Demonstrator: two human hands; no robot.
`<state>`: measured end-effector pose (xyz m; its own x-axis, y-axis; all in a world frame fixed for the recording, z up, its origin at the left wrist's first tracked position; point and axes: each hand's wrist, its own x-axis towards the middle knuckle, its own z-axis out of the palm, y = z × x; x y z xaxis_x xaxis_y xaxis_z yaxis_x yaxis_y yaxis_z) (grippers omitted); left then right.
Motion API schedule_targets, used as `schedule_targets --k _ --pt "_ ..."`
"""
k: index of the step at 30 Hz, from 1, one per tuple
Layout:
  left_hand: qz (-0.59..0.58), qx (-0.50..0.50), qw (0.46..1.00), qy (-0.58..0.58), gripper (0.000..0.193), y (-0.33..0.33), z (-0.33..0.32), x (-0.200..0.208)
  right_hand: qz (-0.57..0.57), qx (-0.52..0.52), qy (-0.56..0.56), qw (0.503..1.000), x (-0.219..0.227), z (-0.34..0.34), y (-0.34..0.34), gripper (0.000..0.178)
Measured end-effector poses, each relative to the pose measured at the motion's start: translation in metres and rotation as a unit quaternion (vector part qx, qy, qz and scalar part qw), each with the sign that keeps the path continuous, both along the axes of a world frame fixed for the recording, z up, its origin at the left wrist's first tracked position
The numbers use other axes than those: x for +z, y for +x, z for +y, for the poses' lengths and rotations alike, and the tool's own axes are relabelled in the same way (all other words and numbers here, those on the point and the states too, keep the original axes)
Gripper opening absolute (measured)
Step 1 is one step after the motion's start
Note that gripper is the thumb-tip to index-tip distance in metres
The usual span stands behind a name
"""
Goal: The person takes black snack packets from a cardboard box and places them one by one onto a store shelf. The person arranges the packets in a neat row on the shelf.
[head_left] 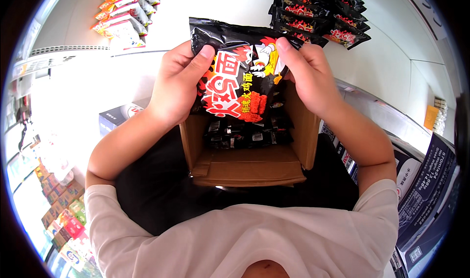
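Observation:
Between both hands hangs a black instant noodle packet (237,77) with red and white lettering and a cartoon chicken. My left hand (176,84) pinches its left edge, thumb on the front. On the packet's upper right side, my right hand (313,77) grips with the thumb also in front. Directly below is an opened cardboard box (247,170). Inside it lie several black packets (245,138), partly covered by the held one.
A white shelf carries rows of black noodle packets (298,13) at back right and orange-and-white packets (129,16) at back left. Dark cartons (423,199) are stacked at my right. A dark box (117,116) stands left, and colourful packaged goods (68,219) lie lower left.

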<state>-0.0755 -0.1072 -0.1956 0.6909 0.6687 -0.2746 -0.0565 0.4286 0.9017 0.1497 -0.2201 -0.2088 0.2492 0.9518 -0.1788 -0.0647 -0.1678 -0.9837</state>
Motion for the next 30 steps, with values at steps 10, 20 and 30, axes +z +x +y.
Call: schedule_targets --k 10,20,30 --pt "0.098 -0.242 0.962 0.079 0.022 0.002 -0.007 0.007 -0.032 0.284 -0.064 0.956 0.031 0.002 0.011 0.051" --pt "0.099 -0.162 0.982 0.019 0.035 -0.01 0.021 0.028 0.128 0.08 -0.014 0.988 0.02 0.005 0.039 0.022" --pt "0.061 -0.09 0.994 0.018 0.041 -0.004 0.014 0.02 0.245 0.055 0.012 0.968 0.0 0.015 0.048 0.035"
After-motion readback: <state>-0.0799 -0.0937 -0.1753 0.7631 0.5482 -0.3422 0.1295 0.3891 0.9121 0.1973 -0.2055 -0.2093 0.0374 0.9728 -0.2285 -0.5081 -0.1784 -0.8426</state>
